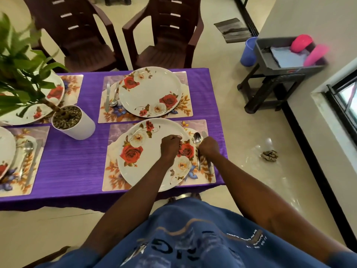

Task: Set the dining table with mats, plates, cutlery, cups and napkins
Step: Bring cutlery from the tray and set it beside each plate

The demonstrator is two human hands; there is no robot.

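spoon (197, 141) between hands, perhaps right-held

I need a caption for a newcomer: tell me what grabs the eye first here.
The purple tablecloth stands out first, laid with floral mats and rose-patterned plates; the nearest plate lies under the left hand. The right hand is at the spoon and knife on that plate's right. A leafy potted plant fills the left, and pink cups wait in a grey tray on a stool by the wall.

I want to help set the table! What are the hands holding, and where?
The right hand grips the shiny metal spoon around its handle, just below the bowl. The left hand is curled over the flowered white plate; whether it holds anything cannot be told.
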